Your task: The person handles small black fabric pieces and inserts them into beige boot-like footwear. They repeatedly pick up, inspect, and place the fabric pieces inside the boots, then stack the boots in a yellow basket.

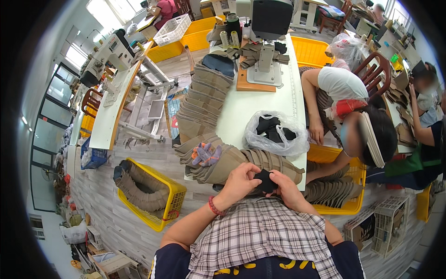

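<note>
While both my hands meet over the near edge of the white tabletop (236,108), the small black fabric piece (266,180) sits right between my fingertips, with no gap to either side. My left hand (240,185) comes at it from the left and my right hand (285,189) from the right, so neither is nearer; each touches its own side. Because the piece looks bunched or folded, I can't tell its long axis.

My left thumb and fingers are closed in a pinch on its left part, and my right thumb and fingers pinch the other side, some of them tucked out of sight beneath. Neither palm is clenched.

Just beyond my grip lies a row of overlapping grey-brown fabric pieces (261,157); its long axis runs from the right of my grip across to the left, then bends away from me. Past that row, straight ahead and slightly nearer my right hand, stands an open clear plastic bag (251,132) of black fabric pieces (269,125). Well to the right, a co-worker's forearm (331,168) reaches over a yellow crate (358,204). My plaid apron (260,232) is on the near side.
</note>
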Motion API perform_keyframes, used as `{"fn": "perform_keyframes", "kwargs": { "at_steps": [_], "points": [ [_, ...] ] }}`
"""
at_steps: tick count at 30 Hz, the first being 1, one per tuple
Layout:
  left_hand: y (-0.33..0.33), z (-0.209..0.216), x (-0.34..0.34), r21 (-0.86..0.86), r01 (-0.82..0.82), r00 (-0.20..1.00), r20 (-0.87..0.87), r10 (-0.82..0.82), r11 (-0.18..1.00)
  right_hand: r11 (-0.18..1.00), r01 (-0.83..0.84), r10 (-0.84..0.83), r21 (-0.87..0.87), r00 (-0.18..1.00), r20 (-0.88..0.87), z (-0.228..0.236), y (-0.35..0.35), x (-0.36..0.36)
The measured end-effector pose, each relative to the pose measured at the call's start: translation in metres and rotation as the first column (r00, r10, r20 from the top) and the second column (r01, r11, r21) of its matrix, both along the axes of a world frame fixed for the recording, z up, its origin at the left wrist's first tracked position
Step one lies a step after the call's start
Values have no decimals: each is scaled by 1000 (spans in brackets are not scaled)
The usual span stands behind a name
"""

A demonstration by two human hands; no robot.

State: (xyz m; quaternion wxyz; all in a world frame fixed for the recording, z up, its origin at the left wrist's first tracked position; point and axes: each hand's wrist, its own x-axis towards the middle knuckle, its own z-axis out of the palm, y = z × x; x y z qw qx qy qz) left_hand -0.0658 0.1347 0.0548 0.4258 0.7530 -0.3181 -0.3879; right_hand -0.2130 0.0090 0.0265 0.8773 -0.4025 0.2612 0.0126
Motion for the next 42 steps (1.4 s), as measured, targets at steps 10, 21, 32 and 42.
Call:
{"fn": "perform_keyframes", "kwargs": {
  "at_steps": [10, 21, 32, 42],
  "points": [
    [-3, -14, 2, -42, -23, 992, -127, 17, 999, 933, -61, 63, -354, 998, -8, -5, 2, 5],
    [-62, -10, 21, -218, -439, 775, -584, 244, 872, 966, 254, -256, -46, 967, -19, 3, -50, 58],
    [-44, -7, 37, -298, -366, 890, -390, 238, 882, 766, 453, -518, -456, 855, -19, -101, -282, 209],
    [22, 0, 48, -188, -312, 908, -349, 233, 931, 294, 134, -674, -947, 731, -106, -222, -452, 246]
  ]
}}
